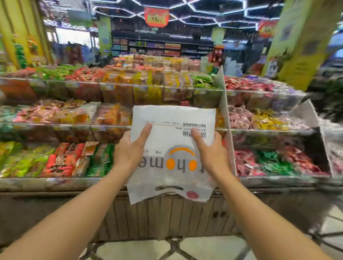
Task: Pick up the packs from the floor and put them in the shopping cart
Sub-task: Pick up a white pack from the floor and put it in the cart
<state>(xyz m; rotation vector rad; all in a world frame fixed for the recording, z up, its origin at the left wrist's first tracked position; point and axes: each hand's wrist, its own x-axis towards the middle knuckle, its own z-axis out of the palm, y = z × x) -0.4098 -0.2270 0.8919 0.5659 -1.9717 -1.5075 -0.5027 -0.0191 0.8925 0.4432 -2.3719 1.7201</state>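
I hold a white plastic pack [173,118] upside down at chest height in front of a snack display. It carries grey and orange "home" lettering and a carry slot near its lower edge. My left hand [130,147] grips its left side with the thumb across the front. My right hand [209,150] grips its right side the same way. No shopping cart and no pack on the floor is in view.
A stepped display [106,126] of clear bins filled with several coloured snack packets stands right ahead, on a wooden slatted base [161,215]. Tiled floor [199,256] lies below. Tall shelves [151,46] stand at the back and a yellow-green pillar [296,41] at the right.
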